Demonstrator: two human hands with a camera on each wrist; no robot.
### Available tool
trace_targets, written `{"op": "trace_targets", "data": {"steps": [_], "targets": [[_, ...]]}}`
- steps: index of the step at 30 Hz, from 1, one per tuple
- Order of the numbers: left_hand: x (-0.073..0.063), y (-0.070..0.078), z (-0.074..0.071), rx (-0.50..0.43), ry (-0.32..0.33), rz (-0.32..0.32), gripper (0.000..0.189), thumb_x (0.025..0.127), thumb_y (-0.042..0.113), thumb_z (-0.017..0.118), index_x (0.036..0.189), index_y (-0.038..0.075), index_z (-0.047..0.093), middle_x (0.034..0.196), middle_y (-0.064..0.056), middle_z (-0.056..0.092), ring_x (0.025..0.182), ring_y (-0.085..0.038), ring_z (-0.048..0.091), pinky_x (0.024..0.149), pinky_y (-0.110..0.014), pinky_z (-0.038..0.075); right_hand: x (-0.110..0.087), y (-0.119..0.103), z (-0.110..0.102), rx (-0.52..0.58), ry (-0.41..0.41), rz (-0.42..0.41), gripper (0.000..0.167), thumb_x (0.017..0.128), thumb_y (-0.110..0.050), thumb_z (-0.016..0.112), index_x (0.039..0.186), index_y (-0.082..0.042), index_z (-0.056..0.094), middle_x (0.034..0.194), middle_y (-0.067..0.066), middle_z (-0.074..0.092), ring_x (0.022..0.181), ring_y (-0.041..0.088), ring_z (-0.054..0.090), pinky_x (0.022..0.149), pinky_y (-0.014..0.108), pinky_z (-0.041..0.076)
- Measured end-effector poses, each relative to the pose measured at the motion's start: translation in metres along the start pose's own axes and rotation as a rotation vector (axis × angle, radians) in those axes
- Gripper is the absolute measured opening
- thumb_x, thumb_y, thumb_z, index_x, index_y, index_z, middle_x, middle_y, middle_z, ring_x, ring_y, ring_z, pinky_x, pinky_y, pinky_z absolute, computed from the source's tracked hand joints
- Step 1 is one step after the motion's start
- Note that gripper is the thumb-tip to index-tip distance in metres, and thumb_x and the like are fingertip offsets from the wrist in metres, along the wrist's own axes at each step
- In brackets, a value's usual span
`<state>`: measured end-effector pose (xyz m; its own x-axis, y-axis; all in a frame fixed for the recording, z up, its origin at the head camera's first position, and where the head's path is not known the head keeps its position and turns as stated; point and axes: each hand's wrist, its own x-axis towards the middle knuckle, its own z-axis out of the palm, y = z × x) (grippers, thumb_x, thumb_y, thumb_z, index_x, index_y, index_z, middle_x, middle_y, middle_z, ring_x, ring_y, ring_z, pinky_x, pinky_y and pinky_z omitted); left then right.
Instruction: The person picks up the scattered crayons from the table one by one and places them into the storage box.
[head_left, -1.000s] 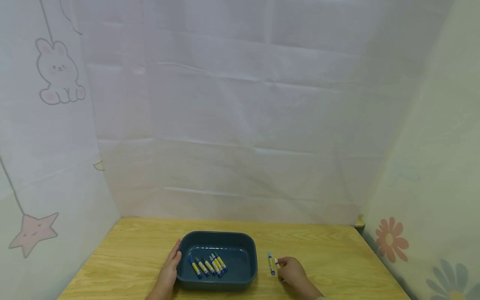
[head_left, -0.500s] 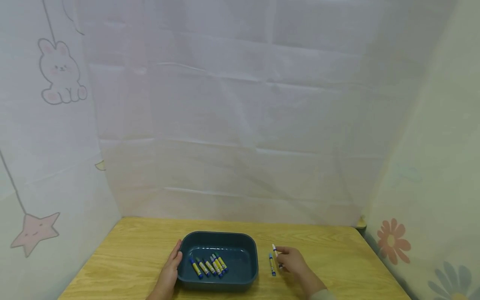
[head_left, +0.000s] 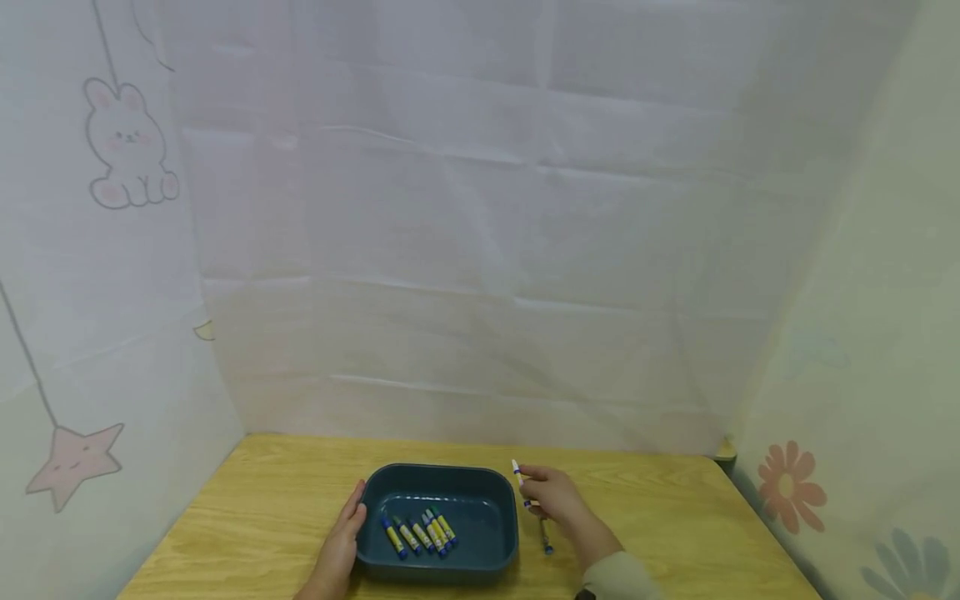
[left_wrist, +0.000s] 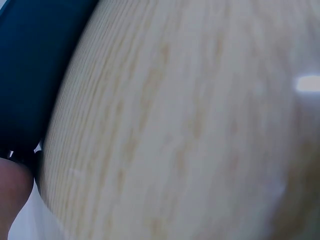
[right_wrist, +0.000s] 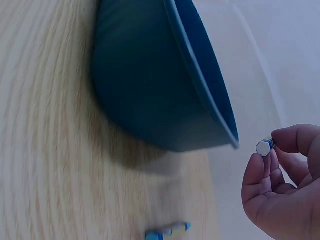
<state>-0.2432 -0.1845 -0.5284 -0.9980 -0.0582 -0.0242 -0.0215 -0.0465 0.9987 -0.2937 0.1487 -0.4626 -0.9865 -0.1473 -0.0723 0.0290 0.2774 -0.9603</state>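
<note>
A dark teal rectangular bin stands on the table with several crayons in yellow-and-blue wrappers lying on its floor. Against its left wall rests my left hand, fingers extended along the outside. My right hand pinches a white crayon between thumb and fingertips, held above the table just beyond the bin's right rim. Another crayon, with a light blue end, lies on the table right of the bin, partly covered by the right hand in the head view.
The wooden table spreads around the bin. A pale wrinkled sheet rises behind it. Printed side panels stand left and right, with a bunny, a star and flowers.
My right hand has picked the white crayon off the table and carried it up and left toward the bin. The left hand and the bin stay in place.
</note>
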Motion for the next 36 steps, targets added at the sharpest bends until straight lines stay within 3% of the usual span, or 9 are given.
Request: {"op": "trace_targets", "data": {"steps": [14,23,36], "targets": [[0.000,0.000,0.002,0.005,0.018,0.008,0.057,0.108,0.024,0.030,0.155,0.000,0.009,0.162,-0.024,-0.002,0.148,-0.049,-0.010,0.118,-0.066,-0.004,0.012,-0.017,0.052,-0.027,-0.086,-0.047,0.045,0.085,-0.003,0.058,0.129,0.008,0.058,0.113,0.024,0.066,0.079,0.013,0.060,0.065,0.028,0.055],[0.000,0.000,0.002,0.011,0.025,0.015,0.056,0.108,0.023,0.029,0.155,-0.001,0.010,0.163,-0.024,0.000,0.148,-0.049,-0.009,0.118,-0.066,-0.004,0.017,-0.007,0.082,-0.044,-0.118,0.006,0.038,0.085,0.001,0.059,0.122,0.009,0.062,0.102,0.018,0.069,0.077,0.011,0.059,0.066,0.031,0.057],[-0.001,-0.002,0.002,-0.020,0.026,0.018,0.060,0.108,0.030,0.033,0.156,0.002,0.011,0.162,-0.025,-0.003,0.147,-0.050,-0.011,0.116,-0.068,-0.006,0.023,0.007,0.106,-0.127,-0.107,0.044,0.036,0.080,0.004,0.059,0.115,0.005,0.067,0.102,0.014,0.070,0.079,0.014,0.060,0.063,0.028,0.054]]}}
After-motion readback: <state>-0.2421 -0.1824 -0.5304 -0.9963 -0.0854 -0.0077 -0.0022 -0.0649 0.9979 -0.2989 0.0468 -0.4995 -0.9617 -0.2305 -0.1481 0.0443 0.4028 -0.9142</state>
